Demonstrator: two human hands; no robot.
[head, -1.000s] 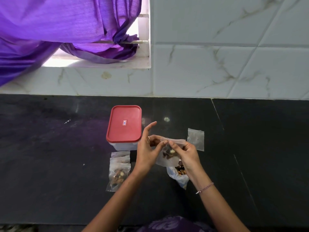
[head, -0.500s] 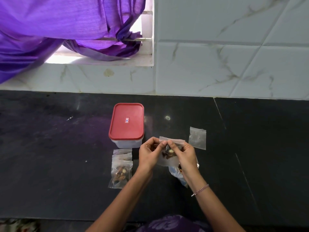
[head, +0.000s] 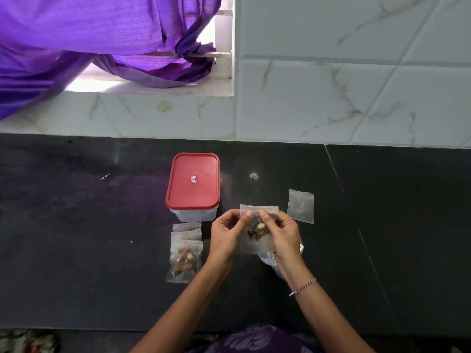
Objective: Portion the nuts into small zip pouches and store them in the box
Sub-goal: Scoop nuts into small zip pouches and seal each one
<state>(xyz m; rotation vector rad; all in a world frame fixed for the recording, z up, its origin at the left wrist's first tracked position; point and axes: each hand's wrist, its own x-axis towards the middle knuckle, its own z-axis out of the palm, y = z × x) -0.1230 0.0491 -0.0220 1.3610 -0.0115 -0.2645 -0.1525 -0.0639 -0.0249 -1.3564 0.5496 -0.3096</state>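
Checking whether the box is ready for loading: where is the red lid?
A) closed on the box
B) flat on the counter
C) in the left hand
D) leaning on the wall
A: the red lid covers the box, and the left hand and right hand both pinch the top of a pouch of nuts.

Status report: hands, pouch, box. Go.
Left hand and right hand both pinching pouch top, nuts inside. Box lid on. Filled pouches in front of it.
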